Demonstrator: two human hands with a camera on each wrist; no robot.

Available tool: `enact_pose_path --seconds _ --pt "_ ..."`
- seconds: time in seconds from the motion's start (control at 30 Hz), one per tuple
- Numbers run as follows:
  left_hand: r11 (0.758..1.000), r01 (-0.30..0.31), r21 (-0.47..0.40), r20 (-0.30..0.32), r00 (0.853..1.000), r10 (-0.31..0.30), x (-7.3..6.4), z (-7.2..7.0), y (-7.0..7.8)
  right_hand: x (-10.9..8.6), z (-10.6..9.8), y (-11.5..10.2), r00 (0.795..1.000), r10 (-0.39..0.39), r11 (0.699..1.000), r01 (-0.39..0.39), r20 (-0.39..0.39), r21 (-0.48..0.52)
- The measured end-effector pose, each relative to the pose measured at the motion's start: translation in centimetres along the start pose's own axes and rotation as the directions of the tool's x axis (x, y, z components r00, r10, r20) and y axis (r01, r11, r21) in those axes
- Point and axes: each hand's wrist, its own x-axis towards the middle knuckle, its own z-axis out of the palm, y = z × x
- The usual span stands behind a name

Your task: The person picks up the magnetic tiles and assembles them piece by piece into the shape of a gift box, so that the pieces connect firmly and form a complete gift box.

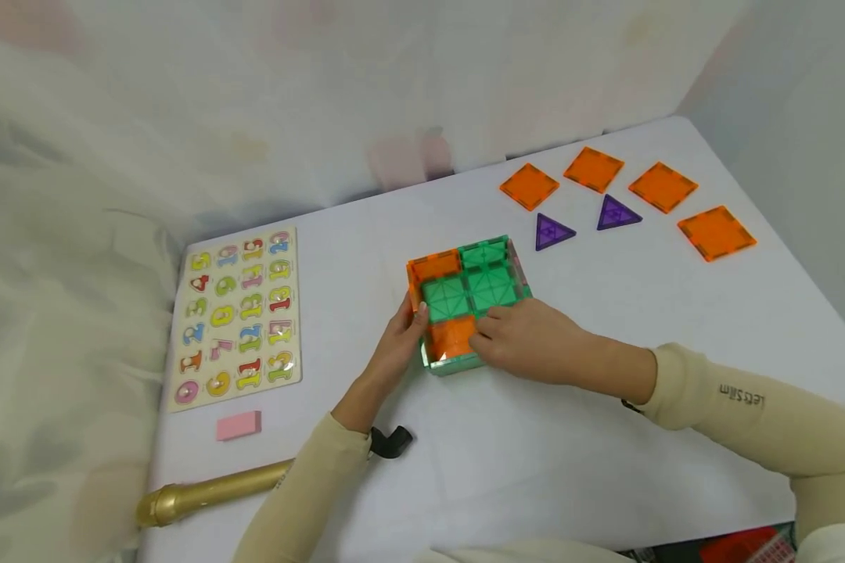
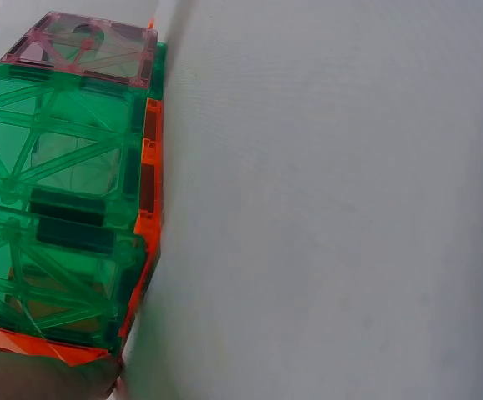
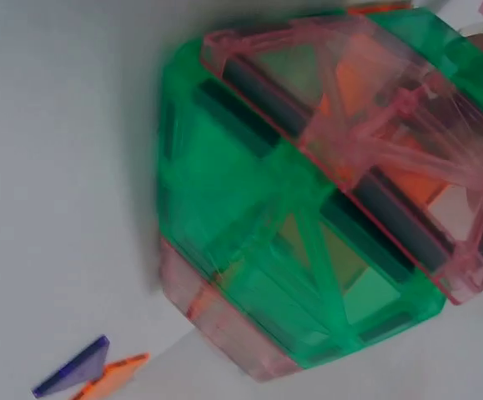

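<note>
A box of see-through magnetic tiles, green and orange with pinkish tiles on the right side, stands at the middle of the table. My left hand grips its left side, the thumb over the top edge. At the near right corner my right hand has curled fingers on the box; its fingertips and that corner are partly hidden. Green tiles fill the left wrist view, with a finger at the bottom. The right wrist view shows a pinkish tile along a green one.
Several orange square tiles and two purple triangle tiles lie at the back right. On the left are a number puzzle board, a pink block and a gold tube. A black curved piece lies by the left wrist.
</note>
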Motion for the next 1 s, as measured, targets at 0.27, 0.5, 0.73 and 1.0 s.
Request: enact_pose_path --seconds 0.27,0.5,0.73,1.0 --pt "1.0 -0.019 -0.014 -0.004 1.0 0.019 0.1 0.2 -0.2 -1.0 0.1 5.7 0.93 0.366 0.901 -0.366 0.047 0.233" --pt "1.0 0.014 -0.005 -0.026 1.0 -0.014 0.0 0.2 -0.7 -1.6 4.3 17.2 0.709 0.593 0.636 -0.703 0.38 0.319" --pt "1.0 -0.011 -0.002 0.001 1.0 0.011 -0.3 1.2 -0.6 -0.5 9.0 22.0 0.526 0.655 0.48 -0.844 0.543 0.239" --pt "0.999 -0.012 0.044 0.06 0.998 0.01 0.4 1.9 -0.3 -0.1 10.8 22.6 0.473 0.728 0.469 -0.871 0.496 0.143"
